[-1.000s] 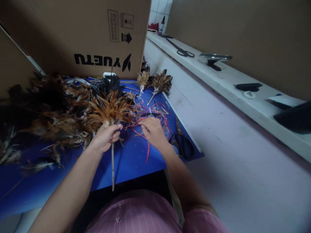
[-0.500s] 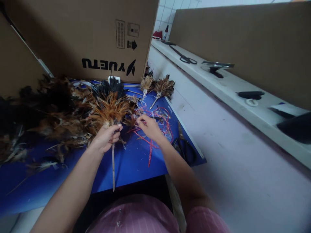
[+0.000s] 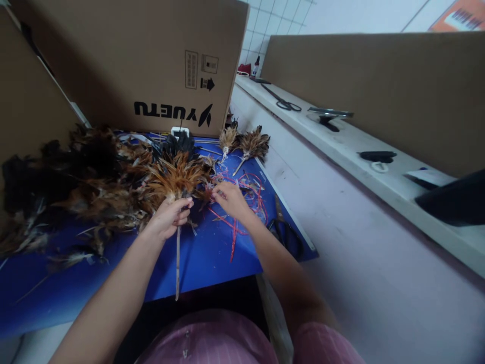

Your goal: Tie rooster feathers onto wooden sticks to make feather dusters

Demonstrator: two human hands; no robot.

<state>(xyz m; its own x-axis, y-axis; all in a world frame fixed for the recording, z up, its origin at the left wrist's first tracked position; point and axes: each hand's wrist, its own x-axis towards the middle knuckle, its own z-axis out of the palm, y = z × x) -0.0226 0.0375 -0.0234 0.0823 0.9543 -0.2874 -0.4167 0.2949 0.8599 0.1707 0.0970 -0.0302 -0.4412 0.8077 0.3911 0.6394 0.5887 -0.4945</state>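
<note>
My left hand (image 3: 168,216) is closed around a thin wooden stick (image 3: 177,263) topped with a bunch of brown feathers (image 3: 172,177), a half-made feather duster held over the blue mat (image 3: 204,258). My right hand (image 3: 230,198) reaches into a tangle of red strings (image 3: 248,194) just right of the feathers, with fingertips pinched at a strand or small feather that I cannot make out. A large heap of dark and brown loose feathers (image 3: 64,177) lies to the left.
A cardboard box (image 3: 144,60) stands behind the mat. Two small feather bundles (image 3: 246,144) lie at the back right. Black scissors (image 3: 286,230) rest at the mat's right edge. A ledge (image 3: 341,136) on the right carries more scissors and tools.
My right hand has moved left and away from me, from the middle of the red strings toward the feather bunch. The left hand has kept its grip on the stick.
</note>
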